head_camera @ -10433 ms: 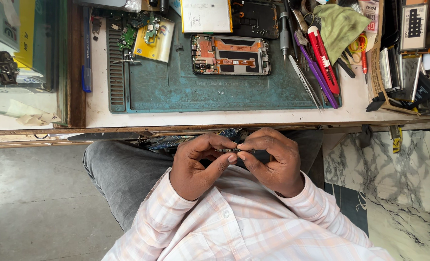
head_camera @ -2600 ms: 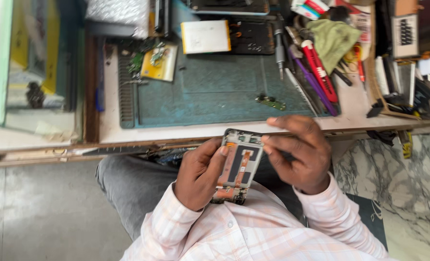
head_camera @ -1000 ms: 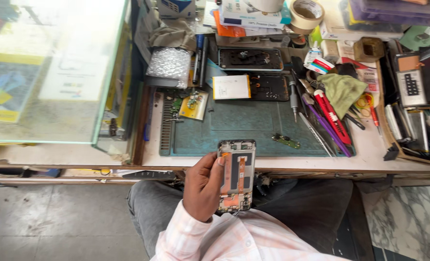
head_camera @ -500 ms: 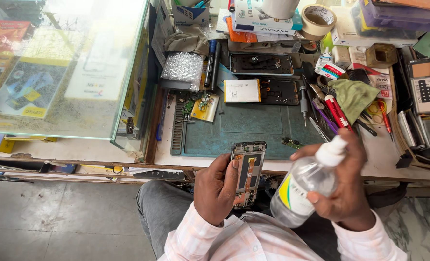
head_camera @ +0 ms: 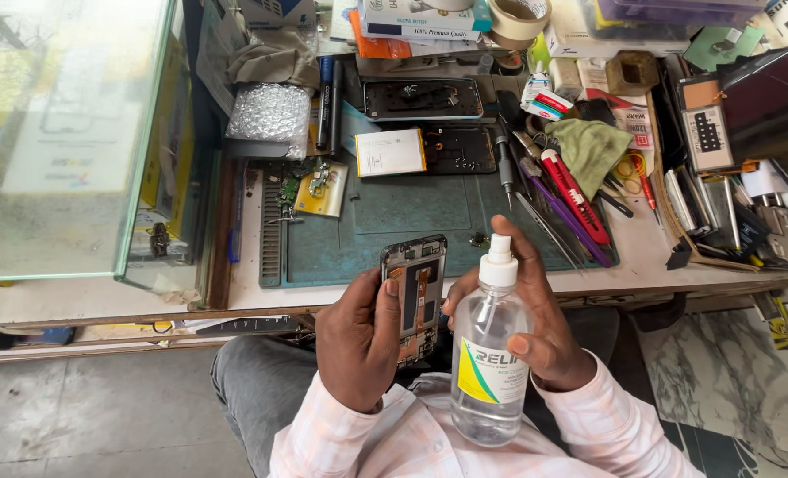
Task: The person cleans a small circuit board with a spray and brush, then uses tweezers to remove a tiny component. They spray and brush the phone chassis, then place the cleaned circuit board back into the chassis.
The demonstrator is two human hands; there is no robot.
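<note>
My left hand (head_camera: 356, 350) grips an opened phone frame (head_camera: 414, 292), held upright over my lap with its bare inner side facing me. My right hand (head_camera: 535, 319) is wrapped around a clear plastic spray bottle (head_camera: 491, 354) with a white nozzle and a yellow-green label. The bottle stands just to the right of the phone, its nozzle level with the phone's top edge. Both are held just in front of the bench edge.
A teal work mat (head_camera: 394, 221) lies on the bench with a white battery (head_camera: 390, 152), a second phone body (head_camera: 422, 99) and small parts. Screwdrivers and tweezers (head_camera: 562, 190), a green cloth (head_camera: 593, 146) and tape roll (head_camera: 518, 18) crowd the right. A glass cabinet (head_camera: 66, 142) stands left.
My right hand came back into view with the spray bottle and brought it up close beside the phone frame. The left hand keeps hold of the phone.
</note>
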